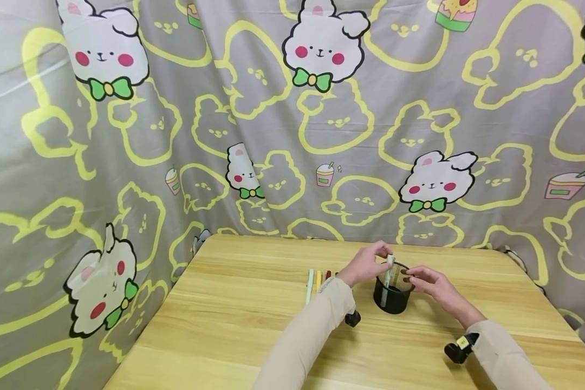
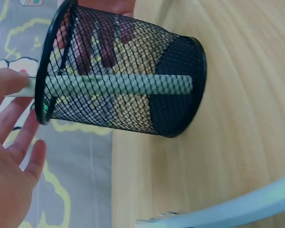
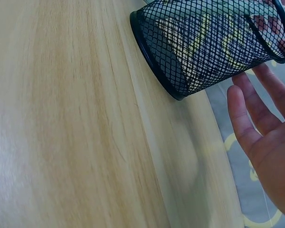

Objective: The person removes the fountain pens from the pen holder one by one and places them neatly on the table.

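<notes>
A black mesh pen holder (image 1: pixel 392 297) stands upright on the table. My left hand (image 1: pixel 368 265) is at its rim and pinches the top end of a pale green marker (image 2: pixel 118 84). Most of this marker is inside the holder, seen through the mesh, its lower end near the base. At the opposite side, my right hand (image 1: pixel 433 284) holds the holder's rim with thumb and fingers; in the right wrist view its lower fingers (image 3: pixel 246 109) hang loosely beside the mesh.
Left of the holder, several markers lie on the wooden table (image 1: pixel 234 314), among them a light green one (image 1: pixel 310 284), a yellow one (image 1: pixel 318 280) and a red one (image 1: pixel 328 274). A patterned curtain (image 1: pixel 273 135) hangs behind the table's far edge.
</notes>
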A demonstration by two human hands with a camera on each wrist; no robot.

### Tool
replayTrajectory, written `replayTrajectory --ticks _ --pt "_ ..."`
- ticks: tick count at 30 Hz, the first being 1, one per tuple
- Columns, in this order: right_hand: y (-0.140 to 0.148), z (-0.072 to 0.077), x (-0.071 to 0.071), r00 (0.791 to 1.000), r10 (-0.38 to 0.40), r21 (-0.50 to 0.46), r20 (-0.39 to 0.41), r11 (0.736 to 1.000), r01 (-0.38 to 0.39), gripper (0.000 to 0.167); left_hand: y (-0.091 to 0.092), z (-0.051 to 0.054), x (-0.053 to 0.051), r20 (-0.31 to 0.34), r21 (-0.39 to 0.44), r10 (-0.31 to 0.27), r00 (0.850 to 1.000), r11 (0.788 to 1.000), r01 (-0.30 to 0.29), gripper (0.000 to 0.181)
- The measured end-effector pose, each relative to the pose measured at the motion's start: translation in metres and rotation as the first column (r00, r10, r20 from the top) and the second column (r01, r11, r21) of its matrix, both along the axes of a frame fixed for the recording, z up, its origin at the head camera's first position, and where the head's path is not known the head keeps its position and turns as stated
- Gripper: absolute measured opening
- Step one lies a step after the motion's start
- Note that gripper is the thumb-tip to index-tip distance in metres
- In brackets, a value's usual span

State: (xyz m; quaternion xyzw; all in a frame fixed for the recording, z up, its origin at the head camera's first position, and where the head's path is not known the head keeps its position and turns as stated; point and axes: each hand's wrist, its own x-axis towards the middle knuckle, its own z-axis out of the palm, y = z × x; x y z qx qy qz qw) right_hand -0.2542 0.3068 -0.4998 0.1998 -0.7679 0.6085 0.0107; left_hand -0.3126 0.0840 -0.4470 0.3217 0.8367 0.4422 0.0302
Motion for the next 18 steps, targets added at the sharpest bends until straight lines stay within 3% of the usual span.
replayTrajectory --ticks 6,12,18 --pt "0.000 -0.001 -0.001 1.000 0.022 -0.014 -0.005 1.000 -0.022 0.030 -0.007 -0.007 0.003 0.012 0.091 0.023 1.000 0.996 -0.024 0.021" --pt "0.000 0.000 0.000 1.000 0.020 -0.025 -0.002 0.999 -0.020 0.031 -0.009 -0.011 0.009 -0.046 0.088 0.018 0.999 0.996 -0.014 0.028" --pt "0.000 0.001 0.000 1.000 0.029 -0.021 -0.003 0.999 -0.029 0.031 -0.007 -0.015 0.014 -0.036 0.097 0.025 0.999 0.995 -0.021 0.036"
